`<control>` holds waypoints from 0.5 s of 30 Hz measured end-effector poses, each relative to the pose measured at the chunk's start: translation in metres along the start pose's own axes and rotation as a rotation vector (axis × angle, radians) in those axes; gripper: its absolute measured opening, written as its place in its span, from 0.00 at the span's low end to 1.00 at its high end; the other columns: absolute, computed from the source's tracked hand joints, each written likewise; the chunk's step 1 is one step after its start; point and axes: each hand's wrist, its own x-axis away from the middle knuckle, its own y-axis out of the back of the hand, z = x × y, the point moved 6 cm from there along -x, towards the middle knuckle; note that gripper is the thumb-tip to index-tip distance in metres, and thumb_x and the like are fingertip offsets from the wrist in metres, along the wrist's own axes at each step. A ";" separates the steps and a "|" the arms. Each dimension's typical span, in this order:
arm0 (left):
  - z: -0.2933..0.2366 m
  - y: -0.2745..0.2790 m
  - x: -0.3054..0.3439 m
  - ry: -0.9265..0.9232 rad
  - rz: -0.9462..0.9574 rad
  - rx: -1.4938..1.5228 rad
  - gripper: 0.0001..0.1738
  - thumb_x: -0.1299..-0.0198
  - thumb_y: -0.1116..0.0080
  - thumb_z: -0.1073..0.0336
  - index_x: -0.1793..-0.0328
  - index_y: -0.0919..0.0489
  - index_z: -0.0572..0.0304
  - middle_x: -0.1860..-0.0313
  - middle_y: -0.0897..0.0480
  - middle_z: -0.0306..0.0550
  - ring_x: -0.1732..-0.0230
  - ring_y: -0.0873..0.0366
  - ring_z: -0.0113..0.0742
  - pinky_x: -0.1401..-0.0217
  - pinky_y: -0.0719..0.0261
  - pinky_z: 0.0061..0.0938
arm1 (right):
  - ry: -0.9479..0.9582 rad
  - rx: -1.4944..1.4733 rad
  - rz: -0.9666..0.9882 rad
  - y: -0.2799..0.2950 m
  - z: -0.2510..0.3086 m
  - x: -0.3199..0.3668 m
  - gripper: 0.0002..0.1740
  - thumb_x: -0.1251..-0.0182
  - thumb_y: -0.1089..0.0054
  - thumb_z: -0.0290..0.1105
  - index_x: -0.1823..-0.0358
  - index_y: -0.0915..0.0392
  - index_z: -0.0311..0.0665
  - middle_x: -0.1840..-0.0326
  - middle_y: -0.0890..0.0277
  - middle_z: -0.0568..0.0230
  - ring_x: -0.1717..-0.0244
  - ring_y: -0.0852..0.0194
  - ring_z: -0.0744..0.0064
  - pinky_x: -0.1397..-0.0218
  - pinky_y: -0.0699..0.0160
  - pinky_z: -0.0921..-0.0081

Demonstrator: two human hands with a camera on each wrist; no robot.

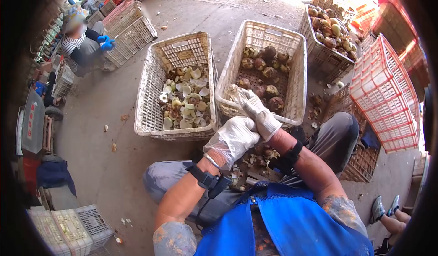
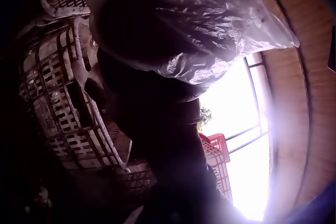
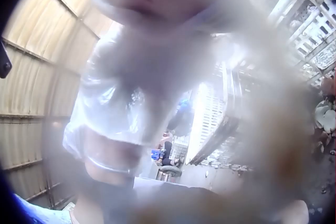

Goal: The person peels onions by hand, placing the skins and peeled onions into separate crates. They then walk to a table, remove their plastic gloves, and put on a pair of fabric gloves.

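Observation:
My left hand [image 1: 235, 139], in a white glove under clear plastic, has its fingers curled at the cuff of a white knit glove [image 1: 268, 122] and grips it. That glove is on my right hand [image 1: 256, 107], whose fingers stretch forward over the near rim of a white crate [image 1: 299, 73]. The fingertips of the glove are stained brown. Brown round bulbs [image 1: 269, 72] lie in this crate. In the right wrist view the plastic-covered left hand [image 3: 121, 98] appears blurred and close. The left wrist view is dark, with shiny plastic [image 2: 210, 35] across its top.
Left of the bulbs stands another white crate [image 1: 142, 103] holding pale peelings [image 1: 187, 96]. A full crate of bulbs [image 1: 331, 32] is at the back right, beside a red-and-white crate [image 1: 383, 96]. Scraps [image 1: 260, 160] litter the floor between my knees. Another person [image 1: 82, 44] in blue gloves sits at far left.

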 end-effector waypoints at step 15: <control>-0.007 -0.007 -0.002 -0.002 0.045 0.087 0.08 0.47 0.32 0.64 0.63 0.12 0.59 0.67 0.13 0.55 0.62 0.14 0.52 0.54 0.18 0.37 | 0.132 0.363 0.306 0.002 0.004 -0.006 0.30 0.21 0.40 0.34 0.22 0.34 0.33 0.23 0.31 0.57 0.23 0.34 0.68 0.22 0.33 0.69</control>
